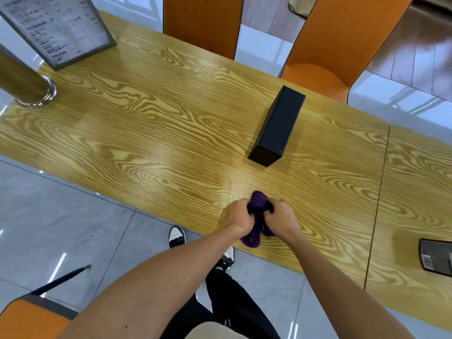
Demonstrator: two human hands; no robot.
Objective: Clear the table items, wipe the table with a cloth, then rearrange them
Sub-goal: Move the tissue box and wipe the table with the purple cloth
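A bunched purple cloth (258, 199) is held just above the near edge of the wooden table (159, 133). My left hand (238, 216) and my right hand (281, 217) both grip it, fists close together, with a tail of cloth hanging below them. A tall black box (277, 127) stands on the table a short way beyond my hands. A framed menu sign (56, 28) stands at the far left corner. A dark flat item with a barcode (435, 256) lies at the right edge of the view.
A metal pole with a round base (31, 86) rises from the table's left end. Two orange chairs (203, 23) (342, 45) stand at the far side, another (29, 316) at bottom left. A seam (381, 192) splits the tabletop on the right.
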